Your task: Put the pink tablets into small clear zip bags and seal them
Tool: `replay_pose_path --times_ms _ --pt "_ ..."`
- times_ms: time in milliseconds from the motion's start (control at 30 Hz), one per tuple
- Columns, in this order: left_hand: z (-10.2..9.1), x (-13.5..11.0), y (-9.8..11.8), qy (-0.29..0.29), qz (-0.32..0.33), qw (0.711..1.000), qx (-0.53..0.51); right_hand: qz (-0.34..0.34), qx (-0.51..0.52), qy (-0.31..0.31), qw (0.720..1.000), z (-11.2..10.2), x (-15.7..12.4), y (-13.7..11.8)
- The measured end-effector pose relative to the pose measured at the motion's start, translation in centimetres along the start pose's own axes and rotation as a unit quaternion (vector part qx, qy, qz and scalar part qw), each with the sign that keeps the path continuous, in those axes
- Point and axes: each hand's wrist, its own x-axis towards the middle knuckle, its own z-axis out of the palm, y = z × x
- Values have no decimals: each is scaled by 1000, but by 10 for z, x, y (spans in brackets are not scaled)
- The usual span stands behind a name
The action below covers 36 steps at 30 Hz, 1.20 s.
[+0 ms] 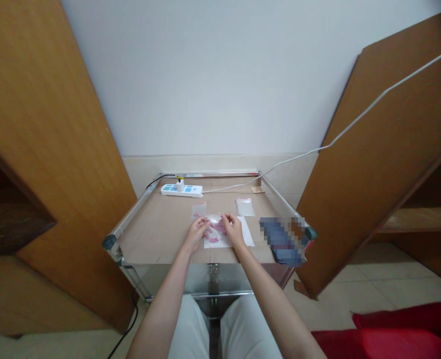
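My left hand [196,234] and my right hand [233,229] pinch the top edge of a clear plastic bag [216,227] from either side. Small pink pieces fill the bag, and it rests on a white paper sheet [243,232]. Above my left hand lies a small clear bag with pink contents [198,210]. A second small bag, holding something white [245,207], lies beyond my right hand. Both lie on the cardboard-covered table top [160,239].
A white power strip [181,190] with a plug in it stands at the back of the table. A white cable [228,188] runs off to the right. A blurred dark blue object [281,242] lies at the right edge. Wooden panels [377,164] flank the table.
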Motion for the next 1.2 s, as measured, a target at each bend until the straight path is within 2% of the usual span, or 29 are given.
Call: replay_pose_path --times_ms 233,433,633,1200 --pt "1 -1 2 -15 -6 1000 -21 -32 -5 -6 999 1 -3 0" --pt "1 0 0 25 -14 999 -23 -13 -8 -22 1000 2 -2 6" --pt "3 -2 3 11 -9 1000 -5 -14 4 -35 999 3 -2 5" --pt "2 0 -2 52 2 999 7 -25 -16 -51 998 3 -3 1"
